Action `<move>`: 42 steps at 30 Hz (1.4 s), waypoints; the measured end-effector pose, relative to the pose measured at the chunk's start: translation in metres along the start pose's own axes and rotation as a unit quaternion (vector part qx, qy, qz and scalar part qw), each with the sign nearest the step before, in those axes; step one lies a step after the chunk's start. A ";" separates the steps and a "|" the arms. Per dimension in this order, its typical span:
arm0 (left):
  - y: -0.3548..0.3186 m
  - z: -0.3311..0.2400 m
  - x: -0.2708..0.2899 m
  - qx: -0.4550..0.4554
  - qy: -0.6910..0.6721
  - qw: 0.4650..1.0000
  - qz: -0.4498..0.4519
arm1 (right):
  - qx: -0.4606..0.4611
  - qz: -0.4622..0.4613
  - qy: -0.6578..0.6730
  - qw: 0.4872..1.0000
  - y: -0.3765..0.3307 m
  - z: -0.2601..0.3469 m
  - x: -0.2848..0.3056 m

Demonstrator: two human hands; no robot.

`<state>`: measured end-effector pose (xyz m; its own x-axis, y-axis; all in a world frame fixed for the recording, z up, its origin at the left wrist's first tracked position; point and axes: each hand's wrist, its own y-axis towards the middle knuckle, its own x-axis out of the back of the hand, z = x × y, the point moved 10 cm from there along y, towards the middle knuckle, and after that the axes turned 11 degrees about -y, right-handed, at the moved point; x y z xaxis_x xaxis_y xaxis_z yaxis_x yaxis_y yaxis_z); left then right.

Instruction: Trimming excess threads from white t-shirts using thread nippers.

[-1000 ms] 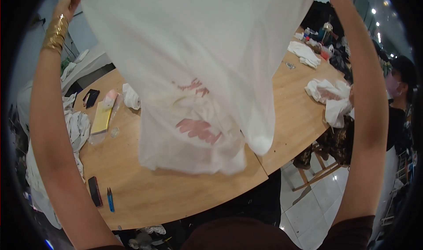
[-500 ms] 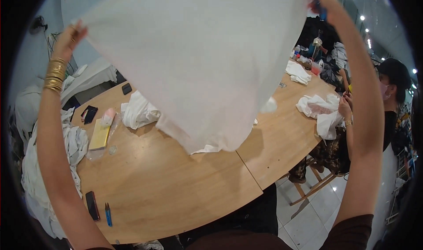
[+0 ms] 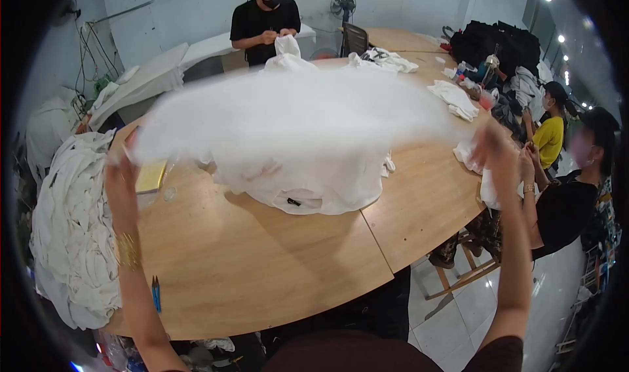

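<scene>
A white shirt is stretched out in the air between my hands, its raised edge smeared by motion. Its lower part hangs to the table, where a neck opening with a small black label shows. My left hand grips one end of the cloth, above the table's left side. At the other end my right hand, blurred, has its fingers closed on the cloth; whether a tool is also in it cannot be made out. Blue thread snips lie on the table beside my left forearm.
A big heap of white cloth borders the wooden table on the left. A yellow pad lies near my left hand. Co-workers sit at the right, and a person stands across the table handling white cloth. Black cloth is piled far right.
Both hands have come down and nearer, lowering the shirt from high overhead. The far side of the room and the person there now show. The shirt's neck opening has come into sight.
</scene>
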<state>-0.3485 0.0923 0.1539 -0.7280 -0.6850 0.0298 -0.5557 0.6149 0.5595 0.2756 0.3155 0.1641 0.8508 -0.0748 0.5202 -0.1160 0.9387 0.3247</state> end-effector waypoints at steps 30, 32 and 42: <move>-0.268 0.132 0.030 0.260 0.381 0.810 0.362 | -0.039 0.570 -0.188 0.799 -0.312 -0.142 -0.151; -0.255 0.114 0.002 0.253 0.395 0.816 0.338 | -0.035 0.575 -0.174 0.799 -0.319 -0.145 -0.152; -0.280 0.059 -0.250 0.170 0.084 0.865 0.465 | -0.118 0.646 -0.175 0.733 -0.356 -0.168 -0.125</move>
<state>-0.0344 0.1143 -0.0587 -0.8712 0.1386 0.4710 0.1325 0.9901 -0.0463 0.2964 0.0476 -0.1494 -0.0807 0.8856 0.4574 -0.5819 0.3307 -0.7430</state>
